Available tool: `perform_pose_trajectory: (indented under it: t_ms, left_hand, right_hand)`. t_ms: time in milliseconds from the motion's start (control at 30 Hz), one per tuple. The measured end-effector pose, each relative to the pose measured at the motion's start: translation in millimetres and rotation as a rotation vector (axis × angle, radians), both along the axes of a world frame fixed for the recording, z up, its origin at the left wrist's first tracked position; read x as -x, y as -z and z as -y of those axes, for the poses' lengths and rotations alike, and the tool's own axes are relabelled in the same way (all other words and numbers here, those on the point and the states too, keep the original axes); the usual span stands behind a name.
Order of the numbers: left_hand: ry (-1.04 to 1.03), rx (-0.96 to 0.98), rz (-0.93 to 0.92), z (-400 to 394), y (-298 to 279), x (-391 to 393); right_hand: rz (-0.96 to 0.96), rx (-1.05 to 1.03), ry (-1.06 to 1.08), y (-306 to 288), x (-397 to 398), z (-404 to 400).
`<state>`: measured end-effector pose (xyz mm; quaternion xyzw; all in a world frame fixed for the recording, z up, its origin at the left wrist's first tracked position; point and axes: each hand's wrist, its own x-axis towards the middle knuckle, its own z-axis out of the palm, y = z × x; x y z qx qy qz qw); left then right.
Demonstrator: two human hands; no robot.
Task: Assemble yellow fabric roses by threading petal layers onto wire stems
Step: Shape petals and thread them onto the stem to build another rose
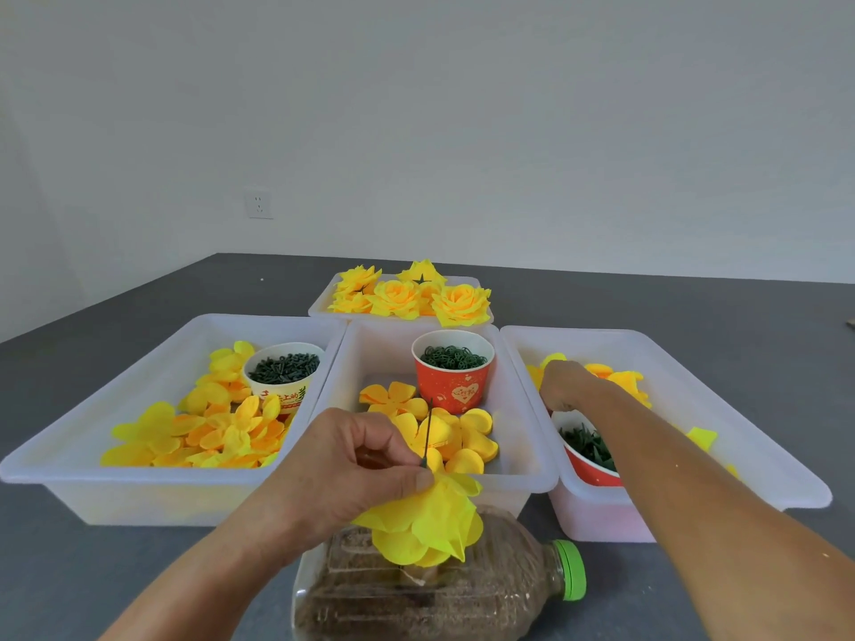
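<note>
My left hand pinches a thin dark wire stem that points up, with a half-built yellow fabric rose hanging below the fingers. My right hand reaches into the right white bin, its fingers down among yellow petal pieces; whether it grips one is hidden. Loose yellow petal layers lie in the middle bin, and more petals fill the left bin.
A back bin holds finished yellow roses. A red paper cup of green rings, a white cup of dark green parts and another red cup stand in the bins. A sand-filled plastic bottle lies in front.
</note>
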<state>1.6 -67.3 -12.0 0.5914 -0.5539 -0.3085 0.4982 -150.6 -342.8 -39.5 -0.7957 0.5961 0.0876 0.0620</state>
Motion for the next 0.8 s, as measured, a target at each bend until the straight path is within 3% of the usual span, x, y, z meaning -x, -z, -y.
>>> perform_pose_trajectory:
  t_ms: [333, 500, 567, 667, 800]
  left_hand:
    - [0.026, 0.011, -0.045, 1.3, 2.8, -1.4]
    - [0.029, 0.005, -0.050, 1.8, 2.0, -2.1]
    - [0.028, 0.002, -0.043, 1.4, 1.1, -1.9]
    - [0.014, 0.000, -0.036, 0.5, 1.0, -1.7]
    - [0.023, -0.004, -0.070, -0.7, 2.0, -0.9]
  right_hand:
    - [0.225, 0.117, 0.115, 3.6, 7.6, 3.9]
    - [0.494, 0.110, 0.200, -13.6, 12.7, 1.1]
    - [0.710, 0.090, 0.200, -21.8, 21.7, 3.2]
    - [1.196, 0.058, 0.217, -29.9, 38.5, -5.9]
    - [1.566, 0.031, 0.115, -37.4, 52.1, -24.0]
